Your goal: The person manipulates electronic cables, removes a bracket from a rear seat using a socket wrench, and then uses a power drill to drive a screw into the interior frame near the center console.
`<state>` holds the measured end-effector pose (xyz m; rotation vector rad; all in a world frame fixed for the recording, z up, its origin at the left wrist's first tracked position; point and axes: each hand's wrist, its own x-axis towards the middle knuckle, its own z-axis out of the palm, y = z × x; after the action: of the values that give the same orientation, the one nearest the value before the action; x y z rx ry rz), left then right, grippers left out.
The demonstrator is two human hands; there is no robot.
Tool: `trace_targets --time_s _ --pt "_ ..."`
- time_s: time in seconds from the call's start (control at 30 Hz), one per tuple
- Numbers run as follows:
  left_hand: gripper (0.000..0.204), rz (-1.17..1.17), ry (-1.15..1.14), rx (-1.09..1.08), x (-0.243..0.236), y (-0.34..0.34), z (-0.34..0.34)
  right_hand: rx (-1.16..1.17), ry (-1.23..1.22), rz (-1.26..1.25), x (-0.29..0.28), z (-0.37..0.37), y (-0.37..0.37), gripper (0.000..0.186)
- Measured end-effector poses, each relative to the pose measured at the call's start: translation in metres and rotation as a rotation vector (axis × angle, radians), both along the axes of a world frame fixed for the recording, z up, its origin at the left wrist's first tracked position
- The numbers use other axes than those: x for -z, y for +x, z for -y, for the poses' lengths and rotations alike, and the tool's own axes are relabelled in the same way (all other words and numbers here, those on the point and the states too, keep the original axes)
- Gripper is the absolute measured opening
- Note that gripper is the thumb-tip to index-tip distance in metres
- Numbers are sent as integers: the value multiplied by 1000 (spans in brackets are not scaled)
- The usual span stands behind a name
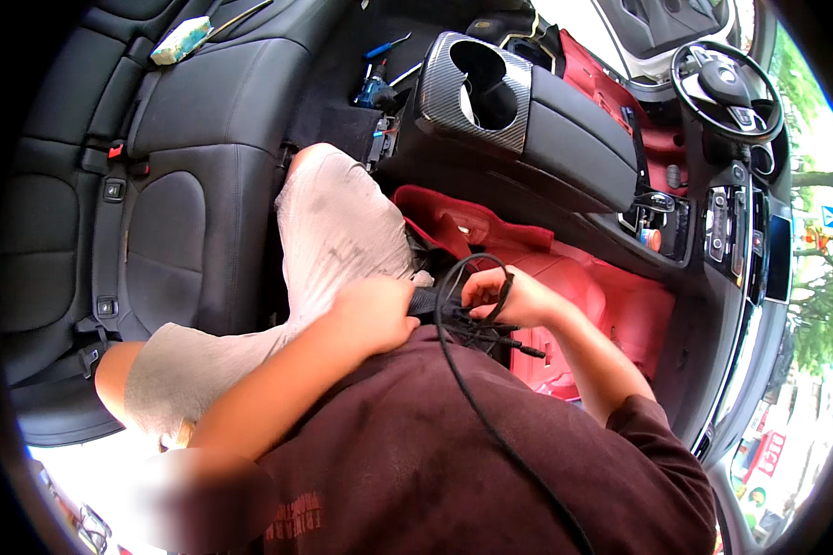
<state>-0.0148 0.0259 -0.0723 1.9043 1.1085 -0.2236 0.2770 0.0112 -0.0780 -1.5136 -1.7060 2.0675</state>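
I sit inside a car with a dark woven strap or band (433, 301) at my lap. My left hand (375, 312) lies at its left end with fingers curled, and what they grip is hidden. My right hand (512, 298) is closed on a bundle of black cables (491, 335) with several plug ends hanging below it. One thin cable loops up around these and runs down across my dark shirt. My bent legs in light shorts (338, 222) are beside and beneath my hands.
Black rear seats (217, 102) on the left, with a patterned packet (180, 39) on top. A blue drill (373, 91) and screwdriver lie on the floor by the centre console (574, 153). Red floor mats (611, 314) cover the front footwell. Steering wheel (727, 91) and dashboard are at right.
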Motion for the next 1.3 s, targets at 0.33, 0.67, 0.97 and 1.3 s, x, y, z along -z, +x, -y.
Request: trace_targets --time_s 0.33,0.67,0.97,1.3 --pt "13 322 184 229 13 -43 -11 -115 -8 -164 -4 -80 -25 33" --pt "12 336 601 563 25 12 -19 501 177 -21 41 -51 23 25" --pt "25 209 509 522 -31 16 -38 1004 620 1158 211 121 203 50" --pt "23 366 858 446 -101 135 -138 993 324 1269 288 110 157 90"
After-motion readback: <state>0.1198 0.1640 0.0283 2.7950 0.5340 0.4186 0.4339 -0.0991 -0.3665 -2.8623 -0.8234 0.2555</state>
